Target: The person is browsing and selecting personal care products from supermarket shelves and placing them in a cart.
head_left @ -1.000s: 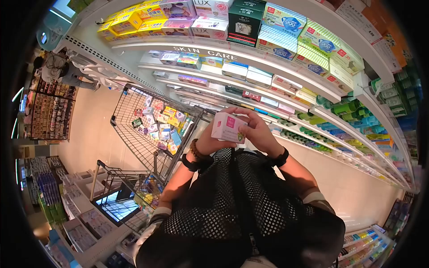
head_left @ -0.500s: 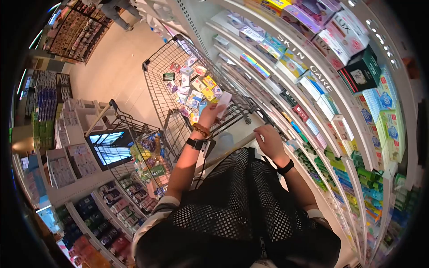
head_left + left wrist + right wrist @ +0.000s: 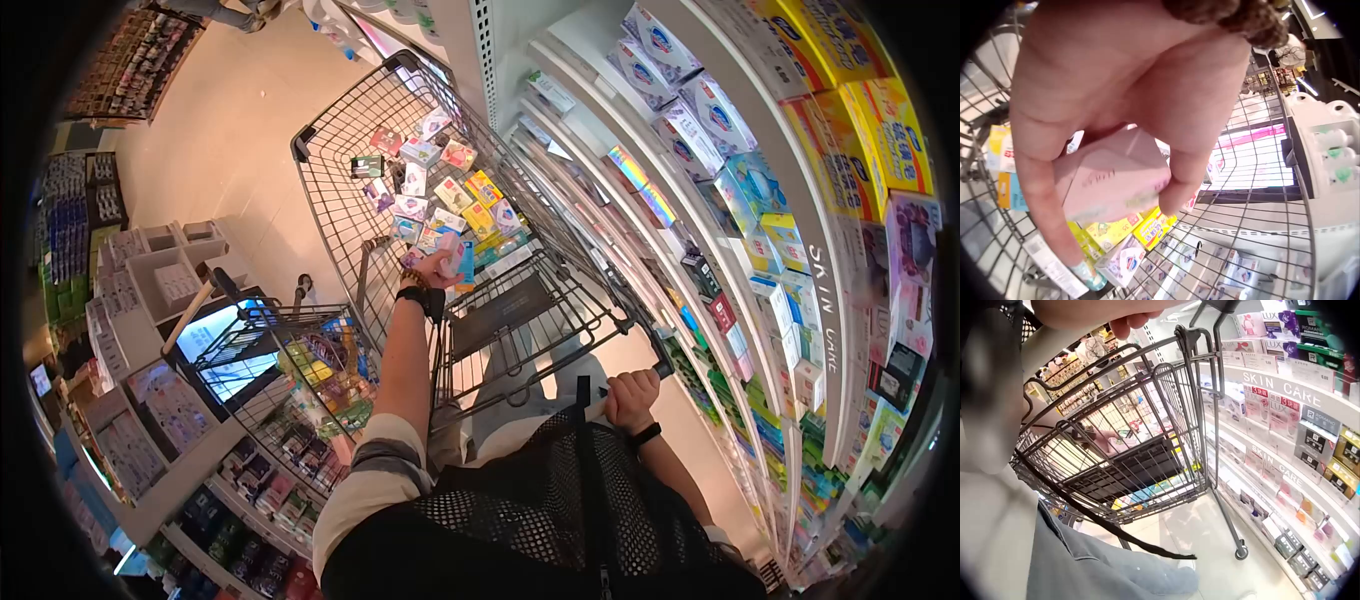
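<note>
My left hand (image 3: 428, 270) reaches down into a wire shopping cart (image 3: 302, 150) and grips a pale pink soap box (image 3: 1113, 178) between thumb and fingers. In the left wrist view the box hangs close over other boxes, among them a yellow box (image 3: 1155, 230) and a white box with a blue and red logo (image 3: 1124, 259). Many small soap boxes lie loosely in the basket, including a dark green box (image 3: 367, 167). My right hand (image 3: 630, 400) curls round the cart's handle (image 3: 662, 366) near its right end.
Shelves of boxed soap with a SKIN CARE edge strip (image 3: 825, 310) run close along the cart's right side. A second cart with a lit screen (image 3: 222, 345) stands to the left, near display shelves (image 3: 180, 280). A person's legs (image 3: 235, 14) show at the far end.
My left hand has carried the pink box from in front of my chest down into the cart. The right hand has let go of the box and taken the cart handle. The view has turned left.
</note>
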The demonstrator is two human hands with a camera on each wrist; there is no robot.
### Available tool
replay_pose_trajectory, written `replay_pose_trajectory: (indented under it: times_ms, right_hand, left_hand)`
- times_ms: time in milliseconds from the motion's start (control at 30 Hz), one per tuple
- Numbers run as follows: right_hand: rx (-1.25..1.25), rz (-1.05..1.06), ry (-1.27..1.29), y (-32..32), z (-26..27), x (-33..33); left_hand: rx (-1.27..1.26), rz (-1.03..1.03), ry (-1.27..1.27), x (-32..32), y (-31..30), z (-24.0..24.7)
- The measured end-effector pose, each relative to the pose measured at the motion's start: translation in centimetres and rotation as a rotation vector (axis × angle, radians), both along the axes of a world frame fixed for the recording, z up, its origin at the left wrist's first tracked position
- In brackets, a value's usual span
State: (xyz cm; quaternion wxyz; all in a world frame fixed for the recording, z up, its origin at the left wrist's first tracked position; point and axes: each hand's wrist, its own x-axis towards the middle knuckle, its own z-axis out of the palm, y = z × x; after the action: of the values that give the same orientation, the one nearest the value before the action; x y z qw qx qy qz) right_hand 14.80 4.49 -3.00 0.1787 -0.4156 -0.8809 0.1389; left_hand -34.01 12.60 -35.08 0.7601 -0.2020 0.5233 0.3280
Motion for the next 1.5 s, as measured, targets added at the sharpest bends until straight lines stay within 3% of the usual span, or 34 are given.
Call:
replay_pose_trajectory:
  times_ms: [33, 100, 167, 233, 267, 300, 367, 433, 500, 567, 633, 767, 833, 1033, 1133, 1233, 1267, 1367, 1433, 1500]
  right_hand:
    - [-0.012, -0.004, -0.018, 0.1, -0.3, -0.3]
    - [-0.009, -0.017, -0.039, 0.0, -1.3, -0.4]
    - [-0.014, -0.02, -0.054, 0.4, -1.9, -0.6]
    - [-0.014, -0.029, -0.078, 0.6, -2.3, -0.8]
    - [-0.007, -0.028, -0.088, 0.7, -2.5, -0.9]
    - [-0.015, -0.034, -0.095, 0.9, -2.6, -1.0]
    - [-0.032, -0.036, -0.125, 1.2, -2.7, -1.1]
    - [-0.039, -0.04, -0.143, 1.5, -3.2, -1.1]
    - [-0.036, -0.052, -0.14, 1.4, -3.1, -1.3]
    - [-0.042, -0.055, -0.161, 1.3, -3.2, -1.2]
    - [-0.062, -0.06, -0.188, 1.2, -3.4, -1.2]
    - [-0.064, -0.059, -0.217, 1.3, -3.4, -1.4]
    - [-0.075, -0.056, -0.191, 1.2, -3.9, -1.2]
    - [-0.071, -0.048, -0.173, 0.4, -3.8, -0.5]
    - [-0.072, -0.049, -0.175, 0.7, -3.8, -0.5]
    - [-0.069, -0.051, -0.175, 0.2, -4.0, -0.2]
    - [-0.077, -0.055, -0.185, -0.1, -4.1, -0.1]
    - [-0.081, -0.059, -0.2, -0.1, -3.8, -0.6]
    - [-0.09, -0.055, -0.192, -0.4, -3.9, -0.7]
    - [-0.099, -0.051, -0.183, -0.4, -4.0, -0.7]
  left_hand:
    - [-0.113, 0.059, 0.03, -0.4, 2.2, -2.4]
    - [-0.006, 0.058, 0.133, -1.8, 5.6, -6.4]
    - [0.175, 0.12, 0.369, -0.8, 9.9, -4.4]
    - [0.166, 0.134, 0.42, -1.3, 13.6, -4.4]
    - [0.148, -0.024, 0.4, -2.3, 15.0, -5.2]
    - [0.033, -0.22, 0.536, -2.7, 15.9, -6.6]
    - [0.029, -0.935, 1.262, -3.9, 16.5, -15.7]
    - [0.011, -0.948, 1.322, -2.7, 17.3, -11.1]
    - [0.183, -0.654, 1.555, -2.4, 17.8, -9.3]
    - [0.185, -0.842, 1.976, -3.1, 18.0, -9.5]
    - [0.231, -0.827, 2.104, -4.3, 18.8, -8.9]
    - [0.2, -0.895, 1.937, -6.9, 20.0, -10.2]
    - [-0.02, -1.019, 1.792, -6.9, 20.4, -9.7]
    - [-0.259, -1.189, 1.904, -6.9, 20.7, -7.5]
    - [-0.151, -1.015, 1.956, -7.3, 22.9, -8.3]
    - [0.352, -1.021, 1.879, -6.4, 24.1, -8.3]
    - [0.316, -1.262, 1.849, -5.5, 24.1, -7.3]
    - [0.222, -1.43, 1.876, -5.4, 24.4, -7.1]
    - [0.203, -1.371, 1.863, -7.7, 24.2, -10.8]
    - [0.227, -1.25, 1.977, -8.8, 23.8, -11.3]
